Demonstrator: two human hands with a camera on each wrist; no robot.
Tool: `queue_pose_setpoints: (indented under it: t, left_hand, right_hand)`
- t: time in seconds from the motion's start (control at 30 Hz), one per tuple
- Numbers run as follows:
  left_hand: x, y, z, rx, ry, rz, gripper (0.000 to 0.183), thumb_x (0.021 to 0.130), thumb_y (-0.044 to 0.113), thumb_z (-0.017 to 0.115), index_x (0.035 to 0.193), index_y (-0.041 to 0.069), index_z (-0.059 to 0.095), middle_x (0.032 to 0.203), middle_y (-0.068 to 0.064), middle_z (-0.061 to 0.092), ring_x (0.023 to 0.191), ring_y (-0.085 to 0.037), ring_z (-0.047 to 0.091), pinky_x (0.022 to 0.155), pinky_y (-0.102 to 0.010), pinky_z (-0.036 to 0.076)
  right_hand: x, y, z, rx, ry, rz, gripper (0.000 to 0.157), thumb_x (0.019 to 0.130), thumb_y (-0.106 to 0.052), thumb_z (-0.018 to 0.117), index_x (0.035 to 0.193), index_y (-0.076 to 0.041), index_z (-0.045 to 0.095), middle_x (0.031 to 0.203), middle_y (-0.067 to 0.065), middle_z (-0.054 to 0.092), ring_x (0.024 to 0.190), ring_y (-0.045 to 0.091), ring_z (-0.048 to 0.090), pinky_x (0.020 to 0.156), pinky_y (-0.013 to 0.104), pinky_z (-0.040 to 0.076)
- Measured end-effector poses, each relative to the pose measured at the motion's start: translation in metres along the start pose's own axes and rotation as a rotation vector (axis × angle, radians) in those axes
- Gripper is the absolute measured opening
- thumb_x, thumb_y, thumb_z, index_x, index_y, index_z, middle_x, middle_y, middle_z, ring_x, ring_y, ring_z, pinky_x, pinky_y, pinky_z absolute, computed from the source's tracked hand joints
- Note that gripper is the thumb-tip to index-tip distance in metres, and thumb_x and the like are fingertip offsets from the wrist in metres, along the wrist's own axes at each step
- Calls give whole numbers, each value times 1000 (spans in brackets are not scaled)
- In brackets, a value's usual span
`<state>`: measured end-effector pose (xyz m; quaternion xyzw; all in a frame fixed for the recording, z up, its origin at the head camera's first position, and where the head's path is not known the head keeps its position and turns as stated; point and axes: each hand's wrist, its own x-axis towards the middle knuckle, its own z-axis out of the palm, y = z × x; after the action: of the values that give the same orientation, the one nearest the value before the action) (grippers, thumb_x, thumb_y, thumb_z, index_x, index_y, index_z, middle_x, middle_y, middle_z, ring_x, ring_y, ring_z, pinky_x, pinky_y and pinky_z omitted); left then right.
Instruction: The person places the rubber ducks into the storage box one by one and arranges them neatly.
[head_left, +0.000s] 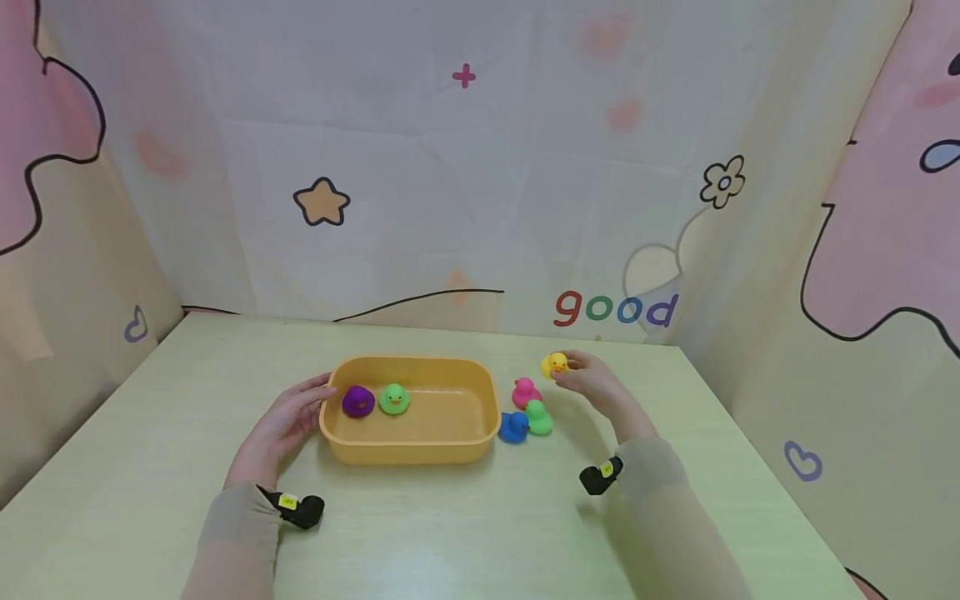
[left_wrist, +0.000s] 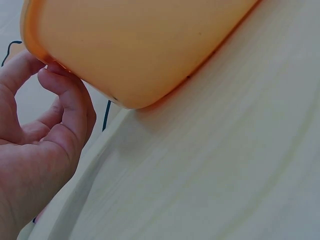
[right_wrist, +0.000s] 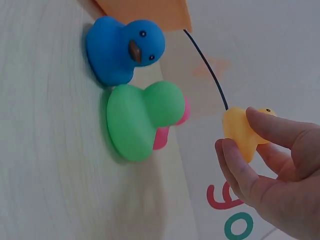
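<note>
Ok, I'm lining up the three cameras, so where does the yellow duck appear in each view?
Head: the yellow duck is right of centre, pinched by the right hand.
Left wrist: not in it.
Right wrist: right of centre, about mid-height, between thumb and fingers.
Shared landmark: the yellow-orange tub, left of centre in head, cut off by the top edge in both wrist views.

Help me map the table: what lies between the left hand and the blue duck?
The head view shows the yellow tub, holding a purple duck and a green duck, between the left hand and blue duck.
</note>
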<state>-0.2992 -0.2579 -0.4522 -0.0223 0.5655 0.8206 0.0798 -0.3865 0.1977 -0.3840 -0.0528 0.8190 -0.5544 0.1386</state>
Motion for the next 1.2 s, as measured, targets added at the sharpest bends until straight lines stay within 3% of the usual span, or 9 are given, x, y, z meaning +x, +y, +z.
queue_pose_setpoints:
  t: [0.33, 0.6, 0.8, 1.0, 1.2]
  left_hand:
    - [-1, 1, 0, 10, 15, -2, 67, 98, 7, 52, 153, -5, 15, 100, 12, 64, 87, 2, 61, 74, -12, 53]
    - [-1, 1, 0, -47, 9, 3, 67, 98, 3, 52, 153, -5, 15, 99, 9, 66, 86, 1, 61, 74, -13, 53]
    - [-1, 1, 2, -36, 1, 6, 67, 98, 3, 52, 153, -6, 14, 100, 9, 65, 88, 1, 61, 77, -13, 53]
    - [1, -1, 1, 7, 4, 17, 65, 98, 5, 52, 152, -8, 18, 99, 11, 65, 87, 3, 59, 79, -12, 52]
    - [0, 0, -1, 4, 17, 20, 65, 98, 5, 53, 152, -7, 19, 99, 11, 64, 85, 3, 59, 76, -11, 52]
  right_hand:
    - [8, -35, 42, -6, -52, -30, 58, 97, -10, 58, 148, 0, 34, 149, 24, 36, 131, 41, 47, 115, 48, 35]
    - [14, -59, 79, -28, -86, -41, 56, 94, -13, 64, 144, -4, 41, 147, 19, 43, 129, 36, 50, 113, 50, 38]
    - [21, -61, 107, -41, -118, -46, 50, 92, -10, 66, 139, -1, 48, 137, 18, 54, 119, 31, 58, 107, 40, 47]
    - [24, -58, 126, -49, -177, -63, 43, 92, -6, 65, 133, 2, 53, 124, 18, 59, 109, 29, 62, 103, 38, 50]
    - [28, -54, 141, -94, -201, -48, 46, 90, -4, 66, 133, 5, 53, 129, 21, 58, 103, 24, 61, 101, 36, 52]
